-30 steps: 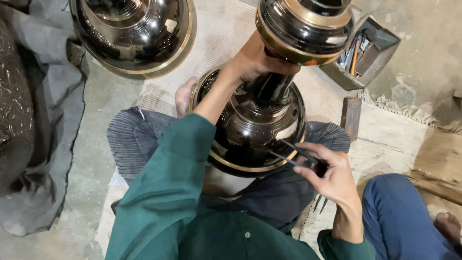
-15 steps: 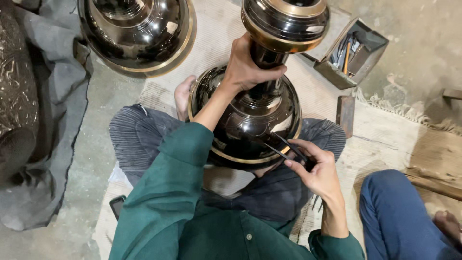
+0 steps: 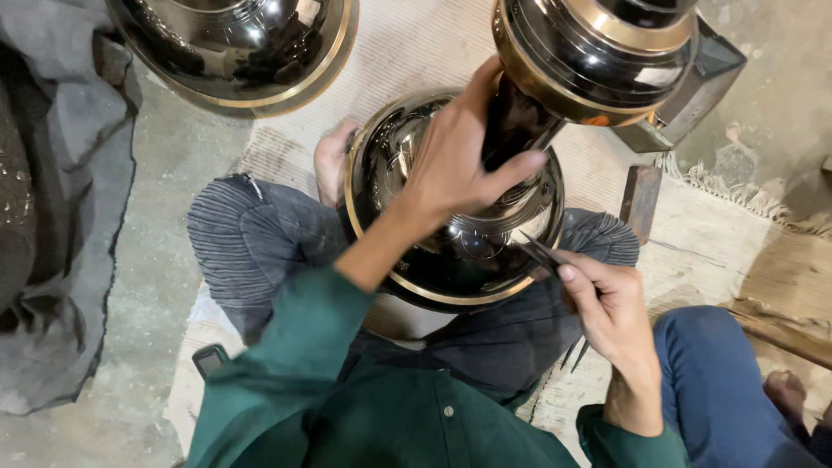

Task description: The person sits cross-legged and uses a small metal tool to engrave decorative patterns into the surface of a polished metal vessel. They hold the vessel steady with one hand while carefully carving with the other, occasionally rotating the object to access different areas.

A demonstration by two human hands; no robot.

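A grey cloth [image 3: 61,217] lay heaped on the concrete floor [image 3: 165,182], well to the left of the black vase [image 3: 455,217]. Up and to the left of the vase, a second dark round vessel with a gold rim [image 3: 234,43] sat on the woven mat [image 3: 407,52]. The vase itself, glossy black with brass-coloured bands, rested on the person's crossed legs, its wide bowl low and its narrow neck rising to a broad banded top. A bare foot [image 3: 334,156] showed just beside the bowl's left edge. The left hand [image 3: 459,165] came across the bowl and its fingers were wrapped tight around the vase's neck, just below the banded top. Below and to the right of the bowl, the right hand [image 3: 607,308] had its fingers pinched closed on a thin dark pointed tool [image 3: 542,251], whose tip touched the bowl's lower right side near the gold rim. Further thin dark points stuck out beneath that hand. Right of the bowl a small dark block [image 3: 640,201] lay on the mat, and up from it an open grey tray [image 3: 693,95] showed partly behind the vase's top. At the far right, well apart from the vase, another person's blue-trousered leg [image 3: 719,390] was bent near a wooden board [image 3: 789,295].
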